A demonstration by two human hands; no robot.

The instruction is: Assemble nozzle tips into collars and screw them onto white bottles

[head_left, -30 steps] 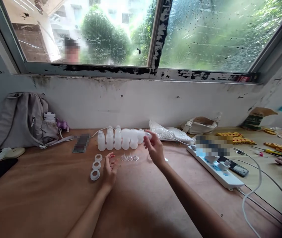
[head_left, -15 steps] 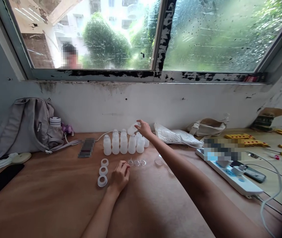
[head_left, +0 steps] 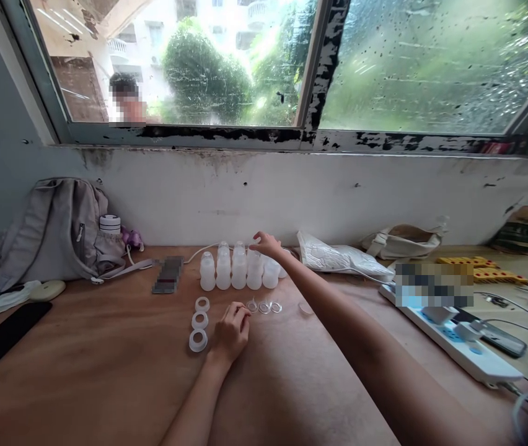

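Observation:
Several frosted white baby bottles (head_left: pixel 224 269) stand upright in a row near the wall. My right hand (head_left: pixel 268 244) reaches over the row, its curled fingers at the top of one bottle (head_left: pixel 255 272). A translucent cap is between those fingers, mostly hidden by them. Palm down on the table, my left hand (head_left: pixel 231 329) rests with its fingers loosely bent and nothing visible in them. To its left, white collar rings (head_left: pixel 198 340) form a column. Small clear teat-like rings (head_left: pixel 264 307) lie just beyond its fingertips. Another clear piece (head_left: pixel 305 308) is partly behind my right forearm.
A grey backpack (head_left: pixel 59 229), a blurred phone (head_left: pixel 168 275) and a black flat item (head_left: pixel 8 337) are on the left. On the right are a silvery padded pouch (head_left: pixel 338 257), a white bag (head_left: pixel 406 241) and a white power strip (head_left: pixel 454 341) with cables. A person (head_left: pixel 127 99) appears outside the window.
My right hand has brought the translucent cap down from behind the row onto a bottle top. My left hand stays in place on the table. The view has shifted slightly.

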